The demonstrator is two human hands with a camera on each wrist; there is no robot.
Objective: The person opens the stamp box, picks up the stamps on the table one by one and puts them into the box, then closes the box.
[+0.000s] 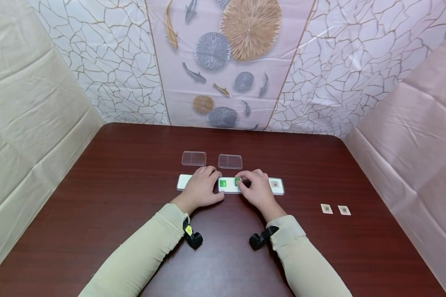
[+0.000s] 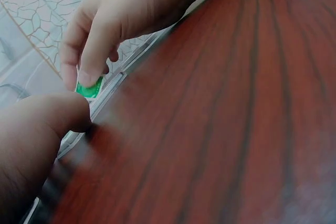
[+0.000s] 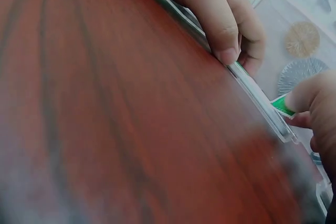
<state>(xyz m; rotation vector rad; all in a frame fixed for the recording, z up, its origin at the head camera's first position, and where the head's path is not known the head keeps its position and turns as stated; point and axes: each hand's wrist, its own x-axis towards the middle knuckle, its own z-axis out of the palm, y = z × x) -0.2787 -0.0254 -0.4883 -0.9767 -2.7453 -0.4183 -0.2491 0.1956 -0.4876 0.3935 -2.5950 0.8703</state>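
Pinched between the thumb and forefinger of my right hand [image 1: 259,189] is a small green stamp-like square [image 3: 282,106], tilted at the surface of the middle flat clear case [image 1: 230,190]. That case has a white insert, where another green square [image 1: 223,183] lies near the left end. My left hand [image 1: 202,186] grips the case's left end, thumb at the front edge and fingers at the back. Partly under the left hand is a second white case [image 1: 183,181]. Behind the right hand, a third case [image 1: 278,190] carries a grey-printed square [image 1: 274,184].
Two clear lids [image 1: 194,158], [image 1: 230,161] lie behind the row of cases. To the right, two small printed squares [image 1: 326,208], [image 1: 344,210] lie on the dark red wooden table [image 1: 96,214]. Patterned cloth hangs behind the table, with plain cloth on both sides.
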